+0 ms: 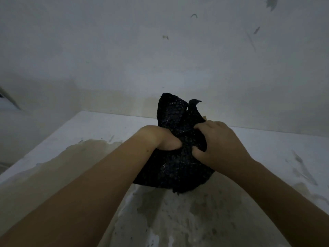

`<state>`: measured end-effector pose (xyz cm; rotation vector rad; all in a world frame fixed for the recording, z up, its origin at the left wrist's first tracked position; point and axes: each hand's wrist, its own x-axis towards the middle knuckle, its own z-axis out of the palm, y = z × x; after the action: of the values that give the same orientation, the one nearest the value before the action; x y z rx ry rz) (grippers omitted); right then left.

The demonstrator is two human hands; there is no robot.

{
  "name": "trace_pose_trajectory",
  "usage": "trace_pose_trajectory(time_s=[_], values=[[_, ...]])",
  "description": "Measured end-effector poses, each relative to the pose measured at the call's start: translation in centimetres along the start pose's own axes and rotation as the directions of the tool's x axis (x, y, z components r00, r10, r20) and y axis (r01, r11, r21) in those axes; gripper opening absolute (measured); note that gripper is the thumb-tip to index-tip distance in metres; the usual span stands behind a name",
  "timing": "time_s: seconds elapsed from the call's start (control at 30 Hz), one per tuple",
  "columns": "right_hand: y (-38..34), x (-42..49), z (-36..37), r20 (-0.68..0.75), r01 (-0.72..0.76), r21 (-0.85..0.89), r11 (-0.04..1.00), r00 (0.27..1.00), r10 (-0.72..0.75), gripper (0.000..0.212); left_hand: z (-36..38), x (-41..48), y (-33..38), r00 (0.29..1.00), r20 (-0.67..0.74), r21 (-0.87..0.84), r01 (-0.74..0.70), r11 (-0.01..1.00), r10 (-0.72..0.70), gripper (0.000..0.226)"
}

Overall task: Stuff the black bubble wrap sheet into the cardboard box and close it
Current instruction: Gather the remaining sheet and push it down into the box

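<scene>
Bubble wrap (pixel 178 166), black and bunched, is held at the middle of a stained white table (pixel 267 148) beside a wall (pixel 160 50). Its folds are clutched from both sides, left hand (pixel 160 138) and right hand (pixel 219 143) curled tightly into it.

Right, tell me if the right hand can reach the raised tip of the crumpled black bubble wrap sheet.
Probably yes: nothing lies between the tip and the right hand, but that hand must first release the black bubble wrap sheet.

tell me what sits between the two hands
A bunched fold of the black bubble wrap sheet, gripped by the left hand and the right hand, as the head view shows.
</scene>
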<state>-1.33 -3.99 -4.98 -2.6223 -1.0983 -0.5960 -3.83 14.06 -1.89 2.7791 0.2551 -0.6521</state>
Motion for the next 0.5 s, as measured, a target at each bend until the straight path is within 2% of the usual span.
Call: trace_pose_trajectory(time_s=[0.13, 0.2, 0.27, 0.33, 0.4, 0.43, 0.5], values=[[0.0, 0.1, 0.1, 0.153, -0.049, -0.125, 0.991, 0.986, 0.068, 0.031, 0.7, 0.2, -0.5, 0.999, -0.002, -0.022, -0.035, 0.999, 0.035, 0.052], [0.0, 0.6, 0.2, 0.236, -0.063, -0.097, 0.993, 0.968, 0.085, 0.032, 1.3, 0.3, -1.1, 0.997, -0.050, -0.028, -0.064, 0.998, 0.063, 0.054], [0.1, 1.6, 0.4, 0.387, -0.102, -0.068, 0.992, 0.914, 0.120, 0.035, 2.1, 0.2, -1.6, 0.992, -0.096, -0.028, -0.082, 0.996, 0.079, 0.059], [0.3, 3.0, 0.9, 0.570, -0.166, -0.089, 0.982, 0.800, 0.187, 0.057, 2.8, 0.2, -1.9, 0.984, -0.149, -0.044, -0.105, 0.993, 0.098, 0.060], [0.4, 4.0, 1.5, 0.666, -0.221, -0.121, 0.968, 0.705, 0.245, 0.079, 3.2, 0.3, -2.1, 0.970, -0.216, -0.067, -0.130, 0.989, 0.113, 0.054], [0.4, 4.1, 1.8, 0.680, -0.236, -0.116, 0.965, 0.690, 0.250, 0.082, 3.4, 0.2, -2.1, 0.965, -0.239, -0.068, -0.127, 0.990, 0.107, 0.052], [0.6, 3.8, 2.4, 0.670, -0.258, -0.066, 0.964, 0.704, 0.235, 0.083, 3.7, 0.0, -2.1, 0.958, -0.274, -0.039, -0.101, 0.994, 0.087, 0.053]])
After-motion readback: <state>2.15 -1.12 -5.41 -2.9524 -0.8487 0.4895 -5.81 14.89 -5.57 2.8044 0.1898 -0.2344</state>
